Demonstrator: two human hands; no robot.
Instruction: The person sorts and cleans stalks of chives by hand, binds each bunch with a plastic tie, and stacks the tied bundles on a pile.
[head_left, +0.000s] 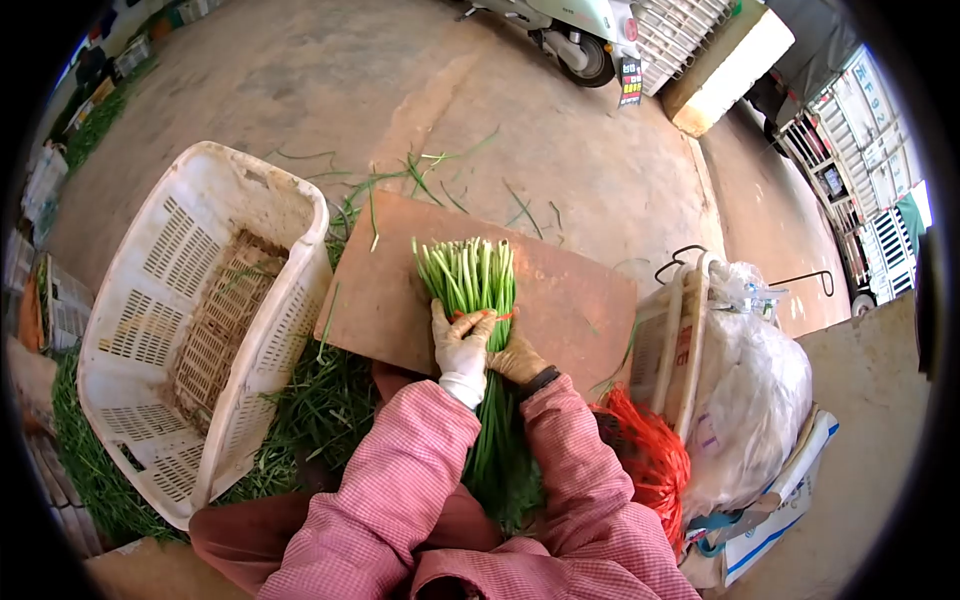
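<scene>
A bundle of long green stalks (468, 280) lies over a brown board (575, 300), its pale cut ends pointing away from me and its leaves trailing down between my sleeves. A thin red band (503, 316) shows at the bundle's upper part. My left hand (462, 345), in a whitish glove, closes on the bundle from the left, with its fingers by the band. From the right my right hand (517, 355), in a brownish glove, grips the same bundle just below the band. Some fingertips are hidden behind the stalks.
A white plastic basket (225, 400) stands at the left, over loose greens (320, 405). At the right are red strings (655, 460), a crate (690, 340) and a clear plastic bag (755, 400). A scooter (580, 45) stands at the top.
</scene>
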